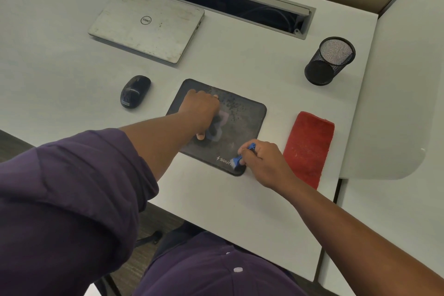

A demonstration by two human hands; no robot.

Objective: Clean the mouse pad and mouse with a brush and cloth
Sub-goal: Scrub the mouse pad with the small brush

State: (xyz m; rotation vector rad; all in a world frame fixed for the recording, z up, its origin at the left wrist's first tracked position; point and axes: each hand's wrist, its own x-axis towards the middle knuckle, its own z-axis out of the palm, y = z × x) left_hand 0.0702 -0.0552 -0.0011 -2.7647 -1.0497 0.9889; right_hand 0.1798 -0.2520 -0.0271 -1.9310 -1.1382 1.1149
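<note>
Two hands working the mouse pad [242,125] at bench centre: left hand [201,108] is pressing it flat, fingers mostly hidden so can't tell how they lie; right hand [262,161] fingers are gripping the blue brush [240,158], bristles sweeping the near-right corner. Pad looking still dusty. Mouse [135,91] sitting untouched beside it, red cloth [308,146] unused. Early stage, I'd judge.
</note>
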